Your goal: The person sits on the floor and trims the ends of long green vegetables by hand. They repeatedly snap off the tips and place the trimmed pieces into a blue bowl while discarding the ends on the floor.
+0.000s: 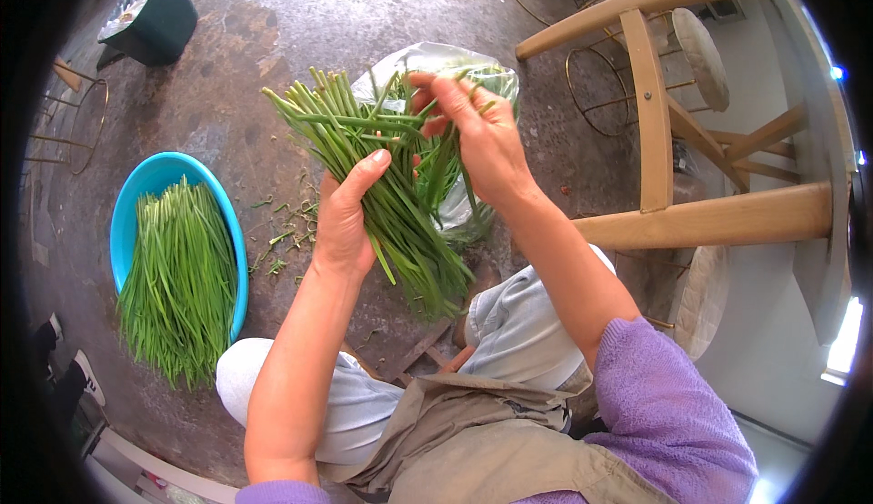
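My left hand point(351, 207) grips a thick bunch of garlic chives point(402, 231), its pale cut ends pointing up and left and its leaves hanging down to the right. Pinched in my right hand point(481, 129) are a few loose green stalks, some lying across the top of the bunch. Behind both hands a clear plastic bag point(436, 57) rests on the floor with more greens inside, partly hidden. To the left, a blue plastic basin point(181, 160) holds a large heap of chives point(179, 279), their cut ends lined up towards the far rim.
Trimmed scraps point(279, 245) litter the concrete floor point(239, 47) between basin and bag. A dark green bin point(153, 23) with a liner stands far left. Wooden table legs point(709, 224) and padded stools point(699, 57) are on the right. Another person's shoe point(90, 378) shows at the left edge.
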`<state>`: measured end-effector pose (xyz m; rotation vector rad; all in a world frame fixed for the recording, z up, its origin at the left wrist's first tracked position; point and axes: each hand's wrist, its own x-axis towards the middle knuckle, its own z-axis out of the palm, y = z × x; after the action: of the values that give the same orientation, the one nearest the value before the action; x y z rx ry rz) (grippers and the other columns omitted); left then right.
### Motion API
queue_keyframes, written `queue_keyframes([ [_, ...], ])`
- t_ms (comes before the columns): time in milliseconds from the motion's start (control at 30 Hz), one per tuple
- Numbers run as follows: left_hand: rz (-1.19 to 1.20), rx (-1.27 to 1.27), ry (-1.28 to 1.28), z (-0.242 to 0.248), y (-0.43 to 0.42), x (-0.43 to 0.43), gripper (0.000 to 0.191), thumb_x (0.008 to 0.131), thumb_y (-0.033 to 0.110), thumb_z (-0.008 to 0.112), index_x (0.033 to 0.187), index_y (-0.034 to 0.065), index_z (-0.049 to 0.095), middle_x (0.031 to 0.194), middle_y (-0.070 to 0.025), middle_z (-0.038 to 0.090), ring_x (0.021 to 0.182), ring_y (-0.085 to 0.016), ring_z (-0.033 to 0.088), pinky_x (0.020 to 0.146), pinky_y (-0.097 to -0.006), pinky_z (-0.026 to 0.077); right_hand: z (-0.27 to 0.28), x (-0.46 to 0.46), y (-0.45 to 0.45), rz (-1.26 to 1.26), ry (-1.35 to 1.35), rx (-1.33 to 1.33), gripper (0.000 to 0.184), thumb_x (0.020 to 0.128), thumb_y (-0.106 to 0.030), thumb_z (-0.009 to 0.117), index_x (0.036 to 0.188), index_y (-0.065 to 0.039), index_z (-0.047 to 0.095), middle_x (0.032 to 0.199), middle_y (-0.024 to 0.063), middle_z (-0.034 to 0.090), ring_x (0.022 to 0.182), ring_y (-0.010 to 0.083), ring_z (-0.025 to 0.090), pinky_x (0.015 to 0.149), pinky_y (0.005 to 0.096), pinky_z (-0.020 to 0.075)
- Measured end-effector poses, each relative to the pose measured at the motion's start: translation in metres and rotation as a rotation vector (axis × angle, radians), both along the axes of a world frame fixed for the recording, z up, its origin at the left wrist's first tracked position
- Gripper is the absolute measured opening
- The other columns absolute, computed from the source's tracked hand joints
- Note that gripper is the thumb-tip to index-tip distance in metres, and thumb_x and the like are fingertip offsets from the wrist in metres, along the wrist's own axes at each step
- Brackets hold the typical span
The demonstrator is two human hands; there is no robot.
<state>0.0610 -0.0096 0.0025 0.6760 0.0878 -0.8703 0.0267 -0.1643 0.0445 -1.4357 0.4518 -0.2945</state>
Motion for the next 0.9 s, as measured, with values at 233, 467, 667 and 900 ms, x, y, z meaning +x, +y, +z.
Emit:
queue_keyframes([
  [233,0.078,0.108,-0.089,-0.006,0.0,0.003,0.029,0.087,0.018,0.065,0.109,0.0,0.061,0.097,-0.0127,0.067,0.086,-0.019,0.065,0.081,-0.0324,0.055,0.009,-0.001,-0.031,-0.123,-0.207,0.168,0.037,0.104,-0.028,0.04,0.123,0.001,0.052,0.103,0.0186,0.068,0.092,0.0255,0.068,0.08,0.0359,0.0567],
  [467,-0.034,0.18,-0.172,0.004,0.0,0.003,0.023,0.087,0.017,0.065,0.104,0.0029,0.061,0.088,-0.0049,0.065,0.078,-0.013,0.062,0.07,-0.0283,0.053,0.002,0.003,-0.025,0.12,-0.173,0.421,0.041,0.103,-0.031,0.042,0.127,0.001,0.051,0.119,0.0168,0.061,0.104,0.0227,0.063,0.082,0.035,0.0568],
  [667,-0.146,0.189,-0.218,0.009,0.0,0.002,0.025,0.087,0.019,0.066,0.104,0.0029,0.06,0.086,-0.0047,0.064,0.076,-0.013,0.062,0.067,-0.0282,0.052,0.004,0.004,-0.022,0.15,-0.035,0.336,0.035,0.102,-0.027,0.048,0.121,0.0,0.057,0.1,0.0044,0.062,0.065,0.0061,0.049,0.055,0.0212,0.0388],
  [900,-0.108,0.192,-0.206,0.007,-0.001,0.0,0.022,0.086,0.016,0.069,0.102,0.0014,0.063,0.086,-0.0052,0.066,0.074,-0.013,0.062,0.067,-0.0293,0.052,0.01,-0.001,-0.021,0.076,0.12,0.049,0.019,0.087,-0.021,0.071,0.088,-0.001,0.071,0.067,-0.0037,0.056,0.048,0.0016,0.038,0.043,0.0213,0.0264],
])
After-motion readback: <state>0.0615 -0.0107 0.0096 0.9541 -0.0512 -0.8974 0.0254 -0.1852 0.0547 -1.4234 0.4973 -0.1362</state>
